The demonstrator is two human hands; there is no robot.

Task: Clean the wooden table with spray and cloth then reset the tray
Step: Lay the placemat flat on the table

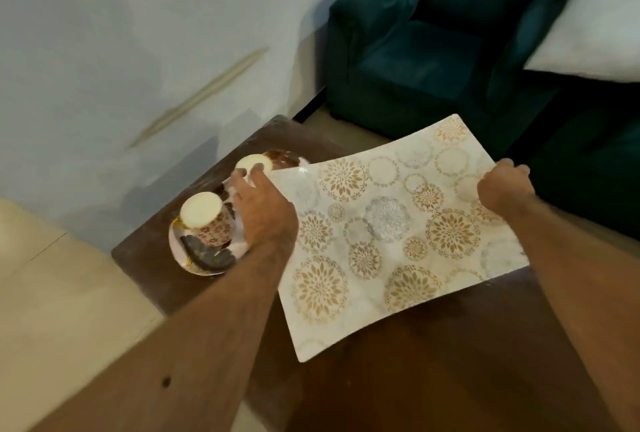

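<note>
Two bare forearms reach forward from the bottom of the view, over a dark wooden table (pixel 433 345). Both hands hold a white rectangular tray (pixel 391 234) printed with gold and grey flower circles; it is tilted above the table's right half. Left hand (pixel 265 210) grips the tray's left short edge, fingers curled over the rim. Right hand (pixel 504 187) grips the opposite short edge, its fingers hidden behind the rim. On the table's far left corner, just beside the left hand, two cups sit upside down on saucers: the near cup (pixel 206 218) has a red floral pattern, the far cup (pixel 254 163) is partly hidden by the fingers. Behind the table stands a dark green armchair (pixel 415 43), with a white pillow (pixel 595 16) at upper right.
</note>
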